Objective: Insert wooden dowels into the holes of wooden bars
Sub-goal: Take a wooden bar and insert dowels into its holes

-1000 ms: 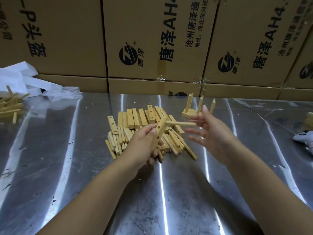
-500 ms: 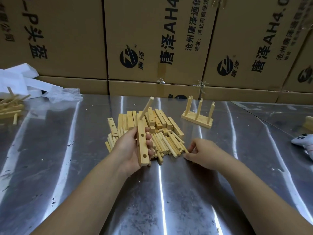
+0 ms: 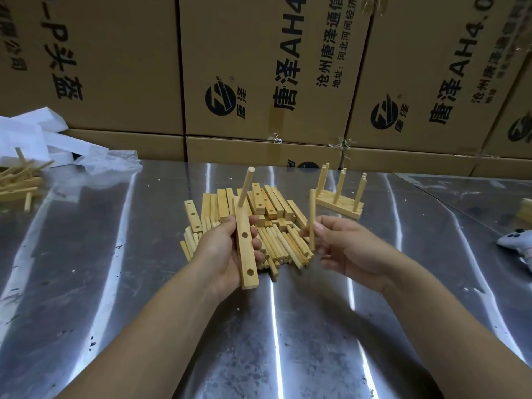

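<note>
Dowels [image 3: 283, 244] on steel table [image 3: 86, 312]; boxes [image 3: 115, 67] behind

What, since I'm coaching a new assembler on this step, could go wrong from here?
1. The left hand holds the bar in the air, unsupported. Pressing the loose dowel, pinched by the right hand, into an empty hole could twist the bar, so the dowel may enter tilted or jam.
2. The seated dowel sticks out at the bar's far end; the right hand might knock it loose while moving in.
</note>
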